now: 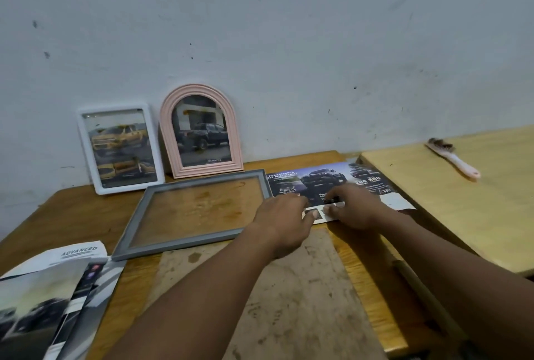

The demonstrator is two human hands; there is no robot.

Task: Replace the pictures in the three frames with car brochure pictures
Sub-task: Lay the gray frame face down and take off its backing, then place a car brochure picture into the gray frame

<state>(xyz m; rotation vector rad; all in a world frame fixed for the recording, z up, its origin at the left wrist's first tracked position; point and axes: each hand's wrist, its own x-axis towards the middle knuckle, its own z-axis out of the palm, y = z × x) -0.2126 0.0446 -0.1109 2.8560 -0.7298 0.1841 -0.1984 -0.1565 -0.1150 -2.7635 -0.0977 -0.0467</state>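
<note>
A grey rectangular frame lies flat on the wooden table, with no picture behind its glass. To its right lies a car brochure page showing dark trucks. My left hand and my right hand both rest on the page's near edge, fingertips touching the paper. A white frame holding a yellow truck picture and a pink arched frame holding a dark pickup picture lean upright against the wall. A brown backing board lies under my forearms.
Loose brochure pages lie at the table's near left corner. A second, lighter table stands to the right with a white-handled brush on it. A grey wall rises behind the tables.
</note>
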